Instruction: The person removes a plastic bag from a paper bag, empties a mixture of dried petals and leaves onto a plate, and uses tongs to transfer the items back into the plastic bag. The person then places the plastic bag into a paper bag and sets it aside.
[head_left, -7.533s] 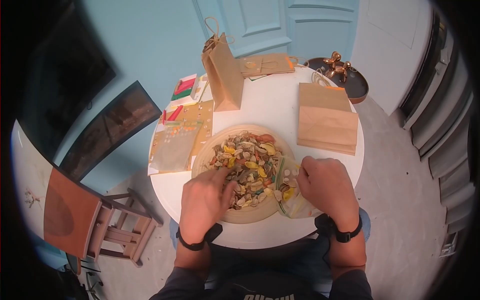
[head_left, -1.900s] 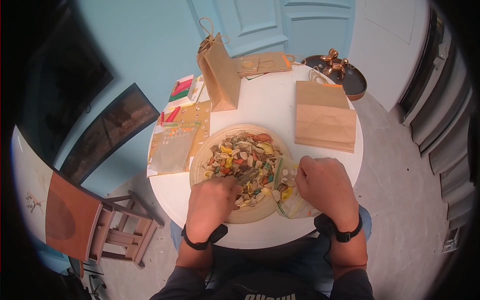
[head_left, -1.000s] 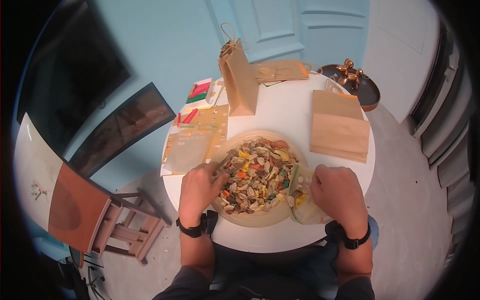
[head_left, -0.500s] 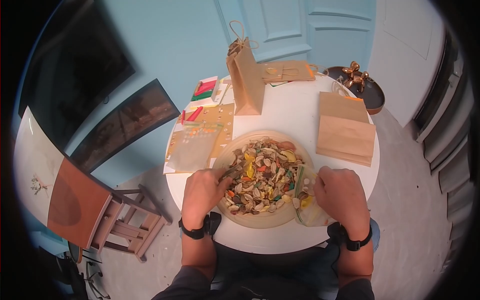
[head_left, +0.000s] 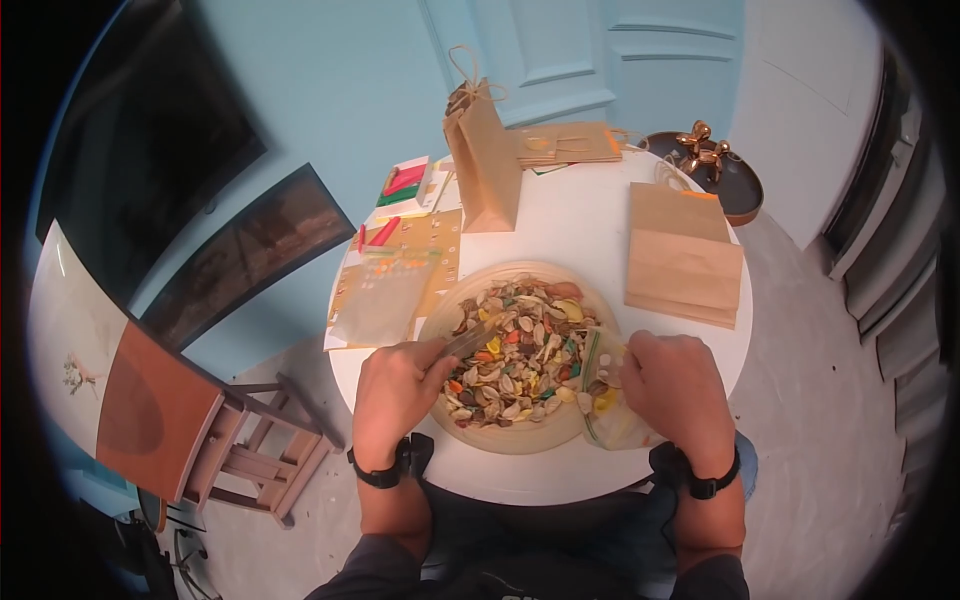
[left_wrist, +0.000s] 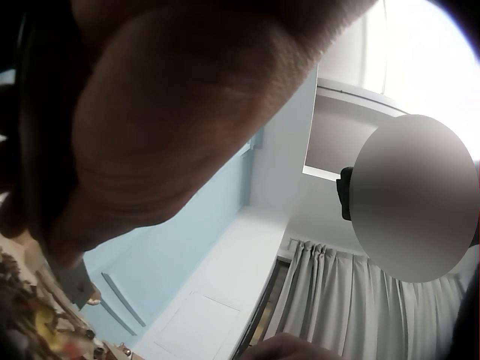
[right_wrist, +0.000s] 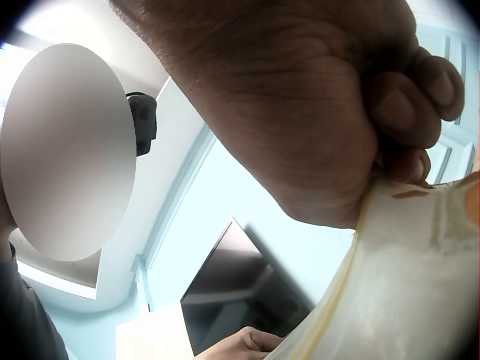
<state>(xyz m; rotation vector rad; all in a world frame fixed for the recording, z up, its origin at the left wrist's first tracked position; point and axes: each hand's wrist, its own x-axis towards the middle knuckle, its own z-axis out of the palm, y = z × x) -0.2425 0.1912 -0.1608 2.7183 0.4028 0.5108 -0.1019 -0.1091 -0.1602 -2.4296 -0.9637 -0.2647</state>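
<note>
In the head view my left hand (head_left: 398, 395) is at the near left rim of a round pale bowl (head_left: 465, 437). It grips thin metallic tongs (head_left: 468, 342), whose tips reach over a heap of potpourri (head_left: 520, 375) of dried pods and petals in beige, yellow, orange and green. A flat end of the tongs (left_wrist: 73, 286) shows in the left wrist view. At the bowl's right side my right hand (head_left: 680, 385) pinches a clear zip bag (head_left: 615, 425) by its upper edge. A few beige and yellow pieces lie inside the bag, its mouth facing the bowl.
On the white round table (head_left: 560, 215), a brown paper bag (head_left: 485, 170) stands behind the bowl. Another brown bag (head_left: 685, 260) is at the right. A flat zip bag (head_left: 385, 300) lies on patterned paper at the left. A wooden stool (head_left: 265, 450) stands left of the table.
My left hand has shifted left relative to the bowl, and the tongs now point over its left half. My right hand keeps the zip bag at the bowl's right side. The head view has shifted slightly.
</note>
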